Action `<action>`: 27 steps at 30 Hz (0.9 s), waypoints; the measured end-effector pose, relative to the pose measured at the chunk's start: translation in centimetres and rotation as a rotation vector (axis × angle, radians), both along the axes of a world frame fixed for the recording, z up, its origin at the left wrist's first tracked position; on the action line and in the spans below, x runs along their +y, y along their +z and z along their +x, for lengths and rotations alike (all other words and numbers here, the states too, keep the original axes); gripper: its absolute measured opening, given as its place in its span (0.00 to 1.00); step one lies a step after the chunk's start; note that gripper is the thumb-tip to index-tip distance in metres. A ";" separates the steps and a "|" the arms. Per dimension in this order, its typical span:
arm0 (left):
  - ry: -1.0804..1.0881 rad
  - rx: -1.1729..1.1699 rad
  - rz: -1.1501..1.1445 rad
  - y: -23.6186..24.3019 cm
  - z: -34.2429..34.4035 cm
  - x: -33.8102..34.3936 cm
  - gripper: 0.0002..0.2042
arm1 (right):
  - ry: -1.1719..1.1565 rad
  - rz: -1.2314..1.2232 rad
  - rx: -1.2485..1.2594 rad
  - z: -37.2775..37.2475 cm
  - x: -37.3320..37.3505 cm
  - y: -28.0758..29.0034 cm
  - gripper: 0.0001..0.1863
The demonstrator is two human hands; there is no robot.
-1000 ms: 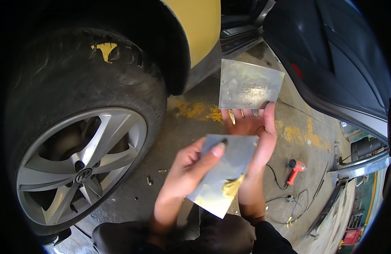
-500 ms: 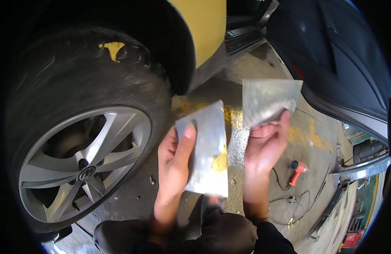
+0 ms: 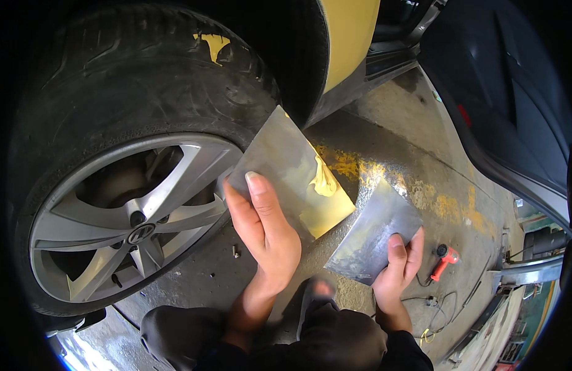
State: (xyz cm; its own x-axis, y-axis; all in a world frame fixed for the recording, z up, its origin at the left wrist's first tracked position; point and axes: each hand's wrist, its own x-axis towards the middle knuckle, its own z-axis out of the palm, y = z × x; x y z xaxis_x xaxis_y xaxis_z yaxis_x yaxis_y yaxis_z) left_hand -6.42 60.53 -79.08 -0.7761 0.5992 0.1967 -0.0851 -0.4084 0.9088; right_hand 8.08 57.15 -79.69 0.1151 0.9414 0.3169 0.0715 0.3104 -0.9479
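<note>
The left hand (image 3: 270, 229) grasps a thin, stiff, rectangular grey plate (image 3: 279, 161) by its near left edge, thumb flat on the upper face and fingers at the edge and beneath. A glossy lump of yellow paste (image 3: 323, 180) sits toward that plate's right edge, with a paler yellow smear along its near right end. The right hand (image 3: 397, 266) pinches a second thin grey plate (image 3: 378, 238) at its right corner, thumb on top; a dull yellow film shows on its face. The plates lie just beside each other in mid-scene; whether their edges touch cannot be told.

The step in hand looks like working the paste with the two plates. The next move would seem to call for a firm left grip, so the lump does not slide off, and a controlled angle on the right plate.

Below is a stained grey concrete floor (image 3: 416, 139) with worn yellow paint (image 3: 453, 207). At left stands a black tyre (image 3: 168, 93) on a silver spoked wheel (image 3: 193, 179); a yellow car body panel (image 3: 351, 43) is at the far side, a dark open car door (image 3: 502, 80) far right. A red pistol-shaped tool (image 3: 443, 264) lies at right, near a dark looped cable (image 3: 451, 309).
</note>
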 end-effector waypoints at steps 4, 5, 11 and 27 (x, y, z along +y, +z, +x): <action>-0.067 -0.004 0.031 0.2 -0.1 -0.3 0.16 | -0.001 -0.065 0.027 0.1 0.1 -0.5 0.17; -0.108 -0.004 0.035 0.2 -0.2 -0.6 0.17 | -0.012 -0.092 0.049 -0.1 0.2 -0.7 0.17; -0.060 0.097 0.127 0.0 1.0 -0.9 0.12 | -0.173 -0.041 0.162 -0.4 0.3 -1.8 0.18; -0.115 0.377 0.214 -0.4 1.9 -1.7 0.13 | -0.181 -0.020 0.175 -1.2 0.2 -0.4 0.14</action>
State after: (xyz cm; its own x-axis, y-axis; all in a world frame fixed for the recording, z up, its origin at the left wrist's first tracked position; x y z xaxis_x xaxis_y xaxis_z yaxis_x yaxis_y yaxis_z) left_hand -4.52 58.84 -79.50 -0.5573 0.5923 0.5819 0.1806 -0.5976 0.7812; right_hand 6.89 57.36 -80.09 0.3337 0.9065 0.2587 -0.0413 0.2882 -0.9567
